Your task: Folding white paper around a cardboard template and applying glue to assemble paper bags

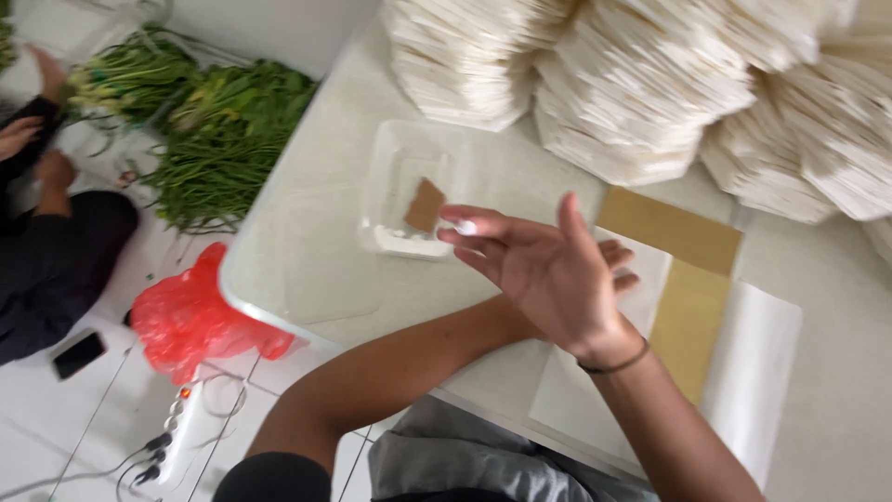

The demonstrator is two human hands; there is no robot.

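Right hand (548, 270) raised open, seemingly overlapping left hand (618, 265).

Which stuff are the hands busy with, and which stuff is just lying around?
In use:
- right hand, white paste on a fingertip, held over the left hand
- clear tray with a brown card scrap
- brown card pieces on white paper
- stacks of white folded paper

Lying about:
- green bundles
- red bag
- phone
- power strip
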